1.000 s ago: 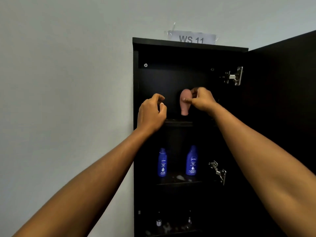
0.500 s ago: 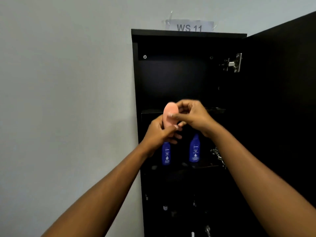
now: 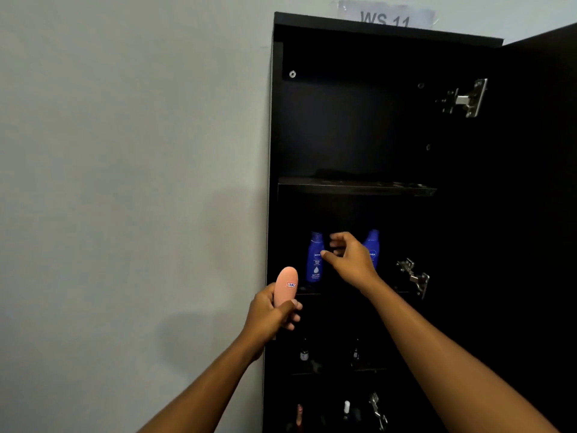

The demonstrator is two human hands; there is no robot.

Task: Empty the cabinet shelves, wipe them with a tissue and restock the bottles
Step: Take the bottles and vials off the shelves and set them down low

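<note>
A tall black cabinet (image 3: 384, 29) stands open against the wall. Nothing stands on its top shelf (image 3: 356, 186). My left hand (image 3: 271, 317) grips a pink bottle (image 3: 285, 285), held upside down in front of the cabinet's left edge. My right hand (image 3: 351, 259) reaches into the second shelf with fingers spread, holding nothing, between two blue lotion bottles: one on the left (image 3: 315, 257) and one on the right (image 3: 372, 246), partly hidden behind my hand. Small dark bottles (image 3: 304, 354) stand on the shelf below.
The cabinet door (image 3: 540, 182) hangs open on the right, with metal hinges (image 3: 465, 98) on the inner side wall. A paper label reading WS 11 (image 3: 385, 17) is taped above the cabinet. Bare grey wall fills the left. More small bottles (image 3: 346, 407) sit on the lowest visible shelf.
The pink bottle came off the top shelf and passed from my right hand to my left, which lowered it leftward. My right hand moved down to the blue bottles.
</note>
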